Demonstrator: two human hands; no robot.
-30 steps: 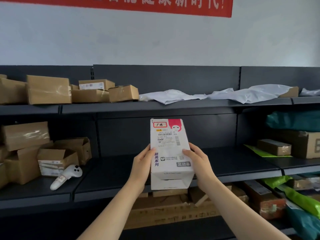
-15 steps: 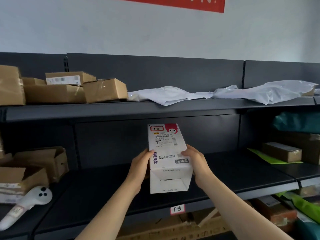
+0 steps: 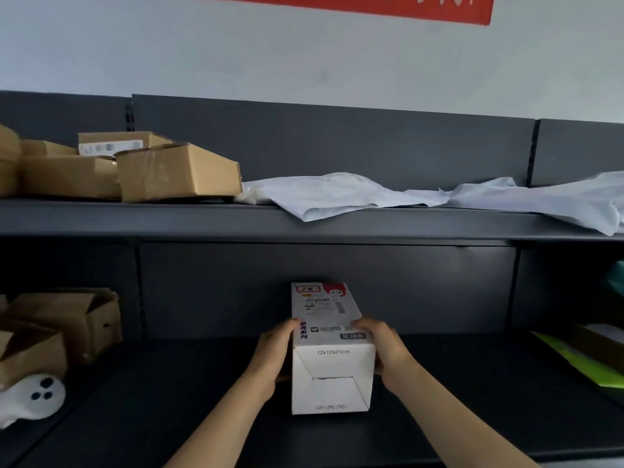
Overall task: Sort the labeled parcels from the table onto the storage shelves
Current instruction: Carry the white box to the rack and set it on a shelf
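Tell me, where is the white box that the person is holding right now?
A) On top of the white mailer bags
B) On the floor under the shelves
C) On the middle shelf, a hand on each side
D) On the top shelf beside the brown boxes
C: the white box sits low on the dark middle shelf, with the left hand and the right hand gripping its two sides.
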